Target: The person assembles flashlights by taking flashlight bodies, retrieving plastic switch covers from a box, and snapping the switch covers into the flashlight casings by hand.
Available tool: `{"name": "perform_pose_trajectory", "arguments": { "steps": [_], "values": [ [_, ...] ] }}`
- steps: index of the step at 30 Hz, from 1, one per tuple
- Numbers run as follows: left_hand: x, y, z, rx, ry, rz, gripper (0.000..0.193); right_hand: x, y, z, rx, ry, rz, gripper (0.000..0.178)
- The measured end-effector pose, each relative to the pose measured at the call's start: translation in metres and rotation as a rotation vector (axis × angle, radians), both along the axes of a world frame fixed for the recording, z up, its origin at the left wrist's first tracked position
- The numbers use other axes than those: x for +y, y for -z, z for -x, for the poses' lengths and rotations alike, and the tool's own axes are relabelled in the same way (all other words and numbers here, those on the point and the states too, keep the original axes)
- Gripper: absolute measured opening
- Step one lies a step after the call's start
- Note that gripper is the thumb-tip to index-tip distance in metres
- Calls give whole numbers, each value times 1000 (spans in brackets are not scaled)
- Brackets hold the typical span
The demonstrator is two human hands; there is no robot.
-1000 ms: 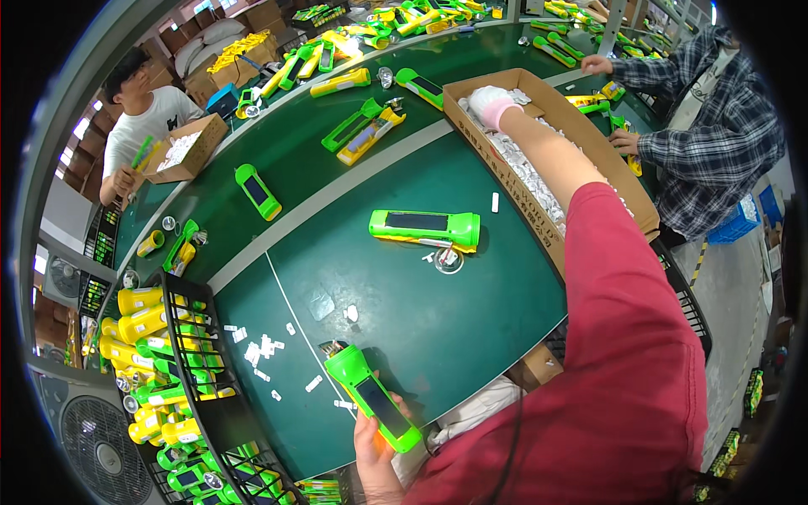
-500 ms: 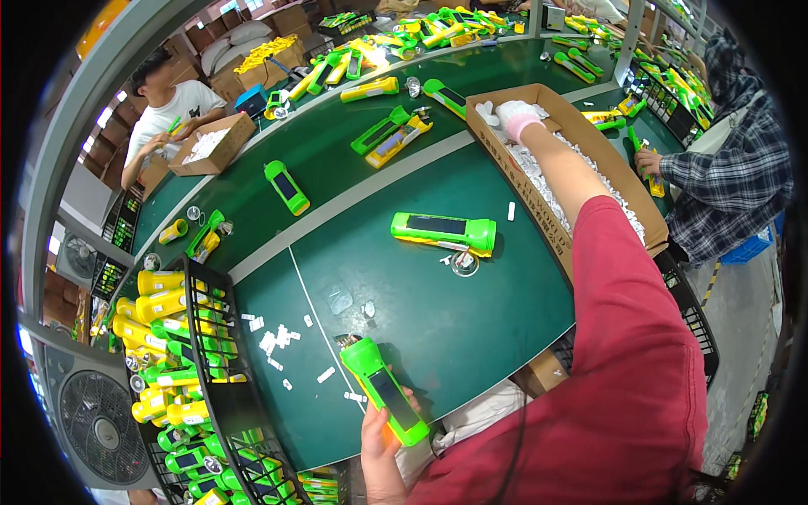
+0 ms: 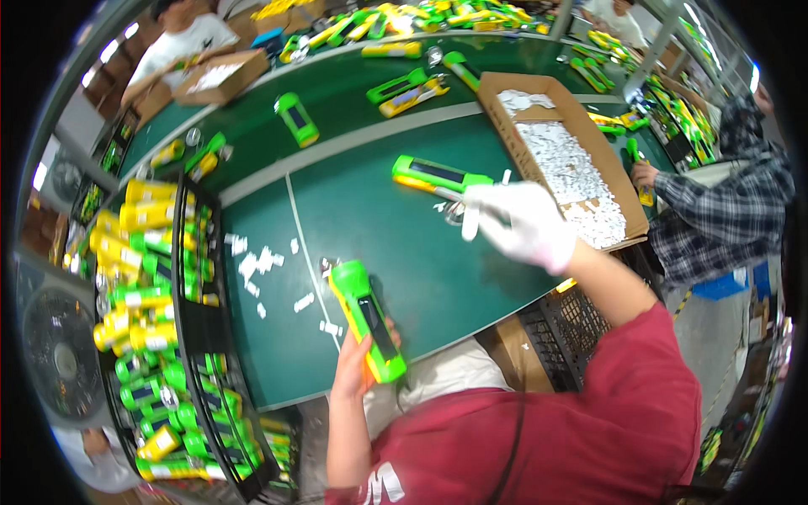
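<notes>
My left hand [image 3: 353,364] is wrapped round a green and yellow flashlight [image 3: 370,324] with a dark solar panel. Its head points up and away, and wires and a reflector stick out at that end. In a white glove, slightly blurred, my right hand [image 3: 523,225] hovers over the table, left of the cardboard box [image 3: 497,126]. Between its fingertips there seems to be a small white strip [image 3: 470,224]. Partly behind those fingertips lies another flashlight [image 3: 439,175], with a loose reflector [image 3: 453,212] beside it.
White pieces [image 3: 564,160] fill much of the cardboard box. Several more white strips [image 3: 252,265] lie scattered on the green table [image 3: 379,227]. At left stands a black crate [image 3: 179,269] of flashlights. Co-workers sit at far left and right [image 3: 715,185].
My right hand has come out of the cardboard box and moved left and nearer over the table. My left hand still holds the flashlight. The whole view has shifted.
</notes>
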State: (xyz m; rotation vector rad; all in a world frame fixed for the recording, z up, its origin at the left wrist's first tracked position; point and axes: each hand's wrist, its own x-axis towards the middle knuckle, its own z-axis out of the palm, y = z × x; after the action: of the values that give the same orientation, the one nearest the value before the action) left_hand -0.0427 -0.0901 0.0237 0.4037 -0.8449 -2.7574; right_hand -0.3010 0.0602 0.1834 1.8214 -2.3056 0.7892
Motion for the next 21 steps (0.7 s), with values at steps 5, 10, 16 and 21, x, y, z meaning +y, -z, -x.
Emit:
{"name": "perform_pose_trajectory", "arguments": {
  "steps": [5, 10, 16, 21],
  "values": [
    [0, 5, 5, 30, 33, -2, 51, -23, 37, -84, -939, -7, 241, 16],
    [11, -2, 9, -23, -20, 206, 47, -53, 73, -115, -1414, 43, 262, 26],
    [13, 2, 13, 5, -68, 228, 52, -63, 86, -111, -1343, -10, 113, 28],
    [14, -1, 12, -30, -58, 330, 58, -72, 86, -104, -1221, -96, 20, 26]
  ]
}}
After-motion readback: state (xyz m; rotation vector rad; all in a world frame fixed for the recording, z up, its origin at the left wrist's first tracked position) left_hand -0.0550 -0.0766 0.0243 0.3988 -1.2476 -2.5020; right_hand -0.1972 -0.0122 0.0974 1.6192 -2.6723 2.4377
